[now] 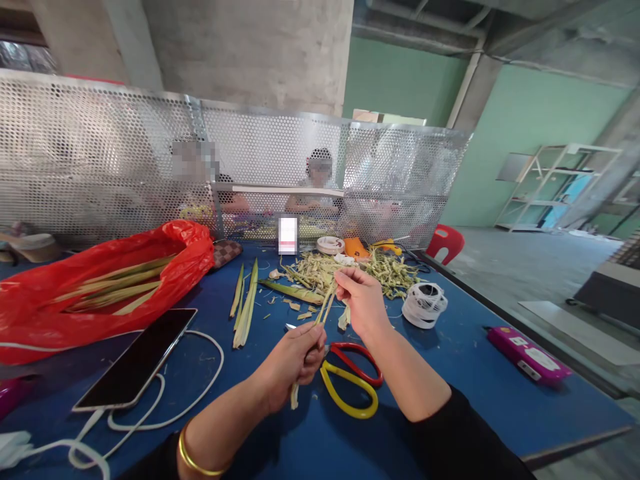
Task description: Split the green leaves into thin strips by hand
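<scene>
Both of my hands hold one thin pale-green leaf strip [324,313] above the blue table [450,373]. My left hand [293,363] is closed in a fist round its lower part, and the strip's end sticks out below the fist. My right hand [361,299] pinches the strip's upper end between thumb and fingers. Scissors with red and yellow handles [353,379] lie on the table right under my hands. A gold bangle [193,460] is on my left wrist.
A red plastic bag [195,257] with long leaves lies at the left. A phone [137,360] on a white cable [200,393] is near it. Loose leaf strips [245,307], a heap of trimmings [385,270], a white cord roll [424,303] and a pink case [527,357] lie around. Two people sit behind a perforated metal screen [100,153].
</scene>
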A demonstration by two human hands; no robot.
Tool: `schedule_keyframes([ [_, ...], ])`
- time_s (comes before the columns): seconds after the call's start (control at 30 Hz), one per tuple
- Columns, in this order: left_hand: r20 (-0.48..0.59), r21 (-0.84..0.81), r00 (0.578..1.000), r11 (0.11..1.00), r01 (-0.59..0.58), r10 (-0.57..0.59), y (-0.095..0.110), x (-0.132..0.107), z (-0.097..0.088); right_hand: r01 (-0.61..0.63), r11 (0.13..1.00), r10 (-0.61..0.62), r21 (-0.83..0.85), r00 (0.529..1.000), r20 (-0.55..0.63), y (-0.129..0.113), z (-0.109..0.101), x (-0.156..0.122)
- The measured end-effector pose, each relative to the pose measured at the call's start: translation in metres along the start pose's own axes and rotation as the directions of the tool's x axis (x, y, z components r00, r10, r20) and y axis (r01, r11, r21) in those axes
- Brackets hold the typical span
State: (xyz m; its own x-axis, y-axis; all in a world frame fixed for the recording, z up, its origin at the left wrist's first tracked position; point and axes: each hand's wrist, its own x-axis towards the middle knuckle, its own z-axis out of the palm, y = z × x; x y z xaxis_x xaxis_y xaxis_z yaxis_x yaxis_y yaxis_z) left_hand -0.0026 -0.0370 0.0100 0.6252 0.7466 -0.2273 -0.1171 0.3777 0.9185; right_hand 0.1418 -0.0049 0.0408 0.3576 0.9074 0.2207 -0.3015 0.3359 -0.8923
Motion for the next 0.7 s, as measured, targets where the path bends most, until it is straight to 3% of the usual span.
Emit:
schedule_keyframes([
  [0.2,0.044,-0.134,0.999,0.991,0.031,-0.025,0.011,-0.005,0.001,0.052,0.995,-0.055,-0.082,0.998,-0.033,0.0,-0.006,0.004],
  [0.3,-0.042,-0.272,0.995,0.958,-0.093,0.085,0.018,-0.003,-0.004,0.066,0.963,-0.06,-0.26,0.998,0.031,-0.002,-0.005,0.0],
  [0.37,-0.11,-0.338,0.979,0.92,-0.197,0.169,0.023,-0.001,-0.009,0.035,0.921,0.035,-0.387,0.984,0.173,-0.002,-0.002,-0.008],
  [0.4,-0.144,-0.364,0.969,0.899,-0.242,0.202,0.026,-0.001,-0.012,0.011,0.896,0.118,-0.443,0.958,0.263,-0.002,0.001,-0.014],
  [0.47,-0.197,-0.405,0.945,0.856,-0.321,0.261,0.032,0.0,-0.017,-0.046,0.846,0.308,-0.532,0.856,0.415,0.0,0.005,-0.027],
  [0.53,-0.232,-0.424,0.918,0.817,-0.392,0.32,0.038,-0.001,-0.021,-0.114,0.817,0.444,-0.565,0.749,0.491,0.003,0.01,-0.04],
  [0.57,-0.248,-0.421,0.902,0.8,-0.428,0.352,0.04,-0.002,-0.023,-0.142,0.821,0.469,-0.553,0.719,0.512,0.005,0.012,-0.045],
  [0.63,-0.274,-0.397,0.869,0.774,-0.493,0.412,0.042,-0.003,-0.024,-0.194,0.842,0.475,-0.504,0.708,0.522,0.008,0.015,-0.054],
  [0.7,-0.283,-0.368,0.845,0.762,-0.533,0.455,0.042,-0.004,-0.024,-0.236,0.863,0.459,-0.447,0.735,0.499,0.011,0.018,-0.058],
])
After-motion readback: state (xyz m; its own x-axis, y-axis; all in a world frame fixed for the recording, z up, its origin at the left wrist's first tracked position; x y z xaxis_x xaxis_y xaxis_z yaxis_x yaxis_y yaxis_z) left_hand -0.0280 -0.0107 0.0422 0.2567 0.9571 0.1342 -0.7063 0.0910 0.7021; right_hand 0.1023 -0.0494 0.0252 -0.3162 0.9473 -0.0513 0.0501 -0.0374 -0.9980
